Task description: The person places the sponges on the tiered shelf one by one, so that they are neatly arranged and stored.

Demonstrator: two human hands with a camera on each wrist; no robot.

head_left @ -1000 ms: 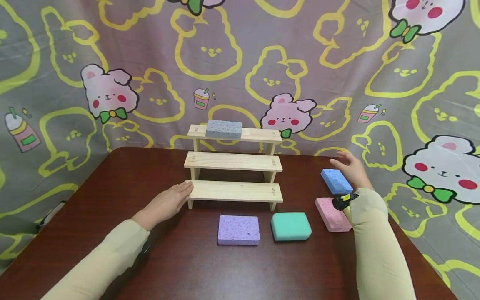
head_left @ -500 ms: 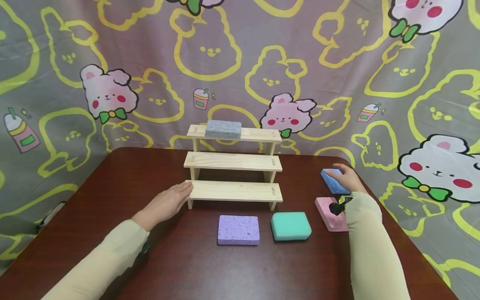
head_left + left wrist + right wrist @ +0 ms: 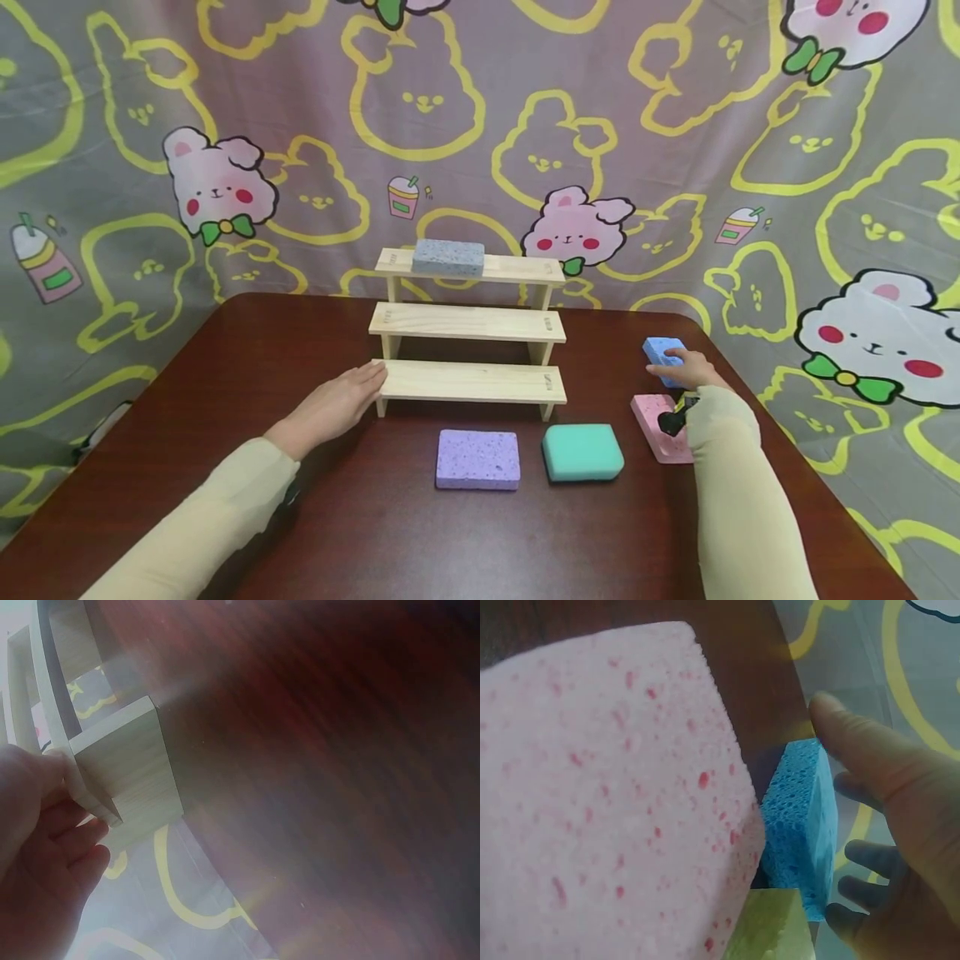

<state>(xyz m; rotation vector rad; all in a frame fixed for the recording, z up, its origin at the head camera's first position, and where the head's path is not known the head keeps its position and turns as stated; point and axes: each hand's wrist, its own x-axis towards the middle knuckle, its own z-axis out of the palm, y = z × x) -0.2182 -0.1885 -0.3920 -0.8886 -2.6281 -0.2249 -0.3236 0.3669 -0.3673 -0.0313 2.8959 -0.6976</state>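
Note:
My left hand point(image 3: 333, 410) holds the left end of the lowest step of a three-tier wooden shelf point(image 3: 468, 381); in the left wrist view, thumb and curled fingers are at the board's end point(image 3: 97, 799). On the far right, my right hand point(image 3: 692, 368) is over a blue sponge point(image 3: 662, 348), partly covering it in the head view. The right wrist view has the thumb near the top of the blue sponge point(image 3: 791, 802), with the fingers spread beside it. A pink sponge point(image 3: 648, 410) lies just in front, partly hidden by the wrist camera and sleeve.
A grey sponge point(image 3: 448, 257) sits on the top tier. Purple point(image 3: 477, 460) and green point(image 3: 582, 452) sponges lie in front of the shelf on the brown table point(image 3: 360, 533). A pale yellow block point(image 3: 772, 930) shows beside the pink sponge. A patterned curtain point(image 3: 465, 108) hangs behind.
My right hand has come left and down from the far side of the blue sponge to over it. My left hand and the sponges have stayed in place.

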